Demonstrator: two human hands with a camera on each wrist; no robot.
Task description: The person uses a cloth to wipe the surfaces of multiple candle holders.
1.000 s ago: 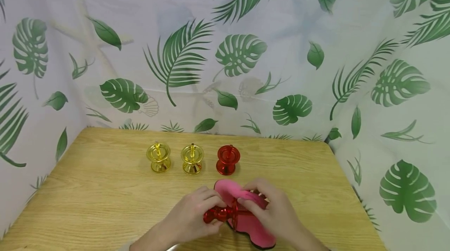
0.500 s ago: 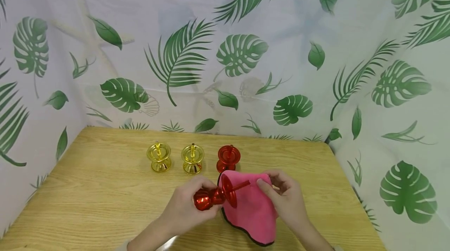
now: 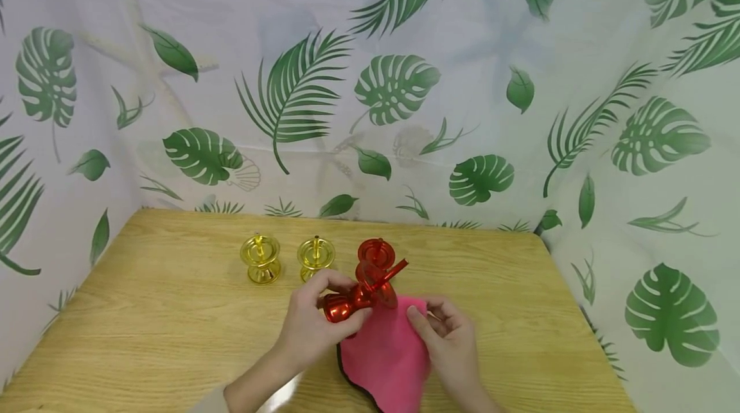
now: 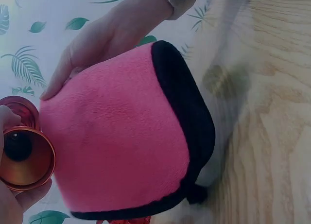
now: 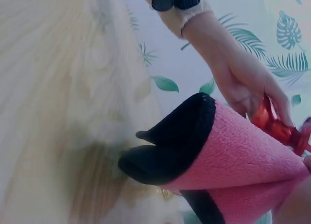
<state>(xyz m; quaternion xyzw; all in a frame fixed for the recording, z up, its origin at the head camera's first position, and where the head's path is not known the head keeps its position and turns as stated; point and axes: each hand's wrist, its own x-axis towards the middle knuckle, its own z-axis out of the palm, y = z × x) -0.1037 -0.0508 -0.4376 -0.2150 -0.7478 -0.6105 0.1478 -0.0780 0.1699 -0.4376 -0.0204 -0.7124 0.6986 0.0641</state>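
Observation:
My left hand (image 3: 306,320) grips a shiny red candle holder (image 3: 361,297) by its base, tilted so its dish and thin spike point up and right. In the left wrist view the hollow underside of its base (image 4: 29,161) faces the camera. A pink cloth (image 3: 381,358) with black edging hangs from my right hand (image 3: 453,342), which pinches its top corner between thumb and fingers. The cloth drapes in folds just below the holder's dish, as the right wrist view shows with the pink fabric (image 5: 243,151) beside the red metal.
Behind my hands, two gold candle holders (image 3: 262,260) and another red candle holder (image 3: 372,251) stand upright in a row on the wooden table (image 3: 173,310). The held holder overlaps the standing red one in the head view. A leaf-patterned curtain (image 3: 324,98) encloses the back and sides.
My left hand has raised and tilted the red candle holder away from me. The cloth, earlier wrapped about its dish, now hangs spread from my right hand, and has shifted slightly left.

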